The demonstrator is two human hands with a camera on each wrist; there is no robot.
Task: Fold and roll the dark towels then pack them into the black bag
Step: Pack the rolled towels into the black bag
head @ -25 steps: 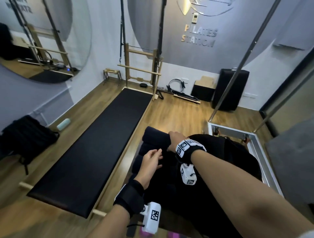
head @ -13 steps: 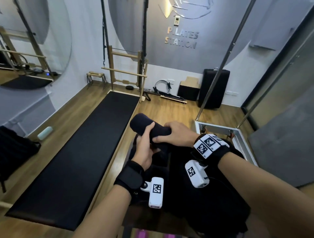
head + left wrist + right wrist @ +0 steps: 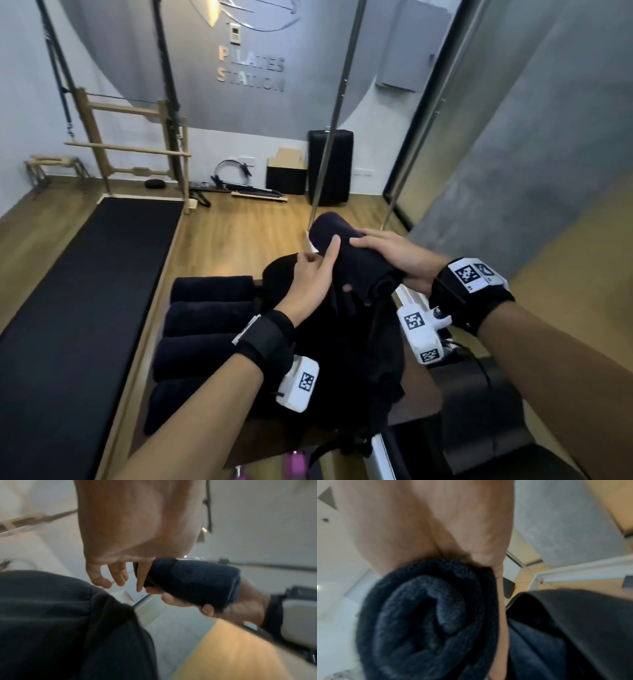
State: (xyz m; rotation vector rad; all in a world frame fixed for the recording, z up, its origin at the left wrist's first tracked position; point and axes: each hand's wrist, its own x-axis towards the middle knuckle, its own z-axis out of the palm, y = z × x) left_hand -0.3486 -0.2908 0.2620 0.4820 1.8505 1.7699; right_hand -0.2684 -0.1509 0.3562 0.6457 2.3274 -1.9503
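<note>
Wooden flooring and grey walls surround a padded bench where four rolled dark towels point(image 3: 209, 329) lie side by side, left of the black bag point(image 3: 346, 346). Above the bag, the right hand point(image 3: 394, 255) grips a rolled towel point(image 3: 346, 253), fingers wrapped round it. The left hand point(image 3: 308, 281) pinches the bag's rim, its forefinger straight against the roll.

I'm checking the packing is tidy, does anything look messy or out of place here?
Nothing stands out. The right hand holds a tightly rolled towel above the black bag; four rolled towels lie neatly side by side.
</note>
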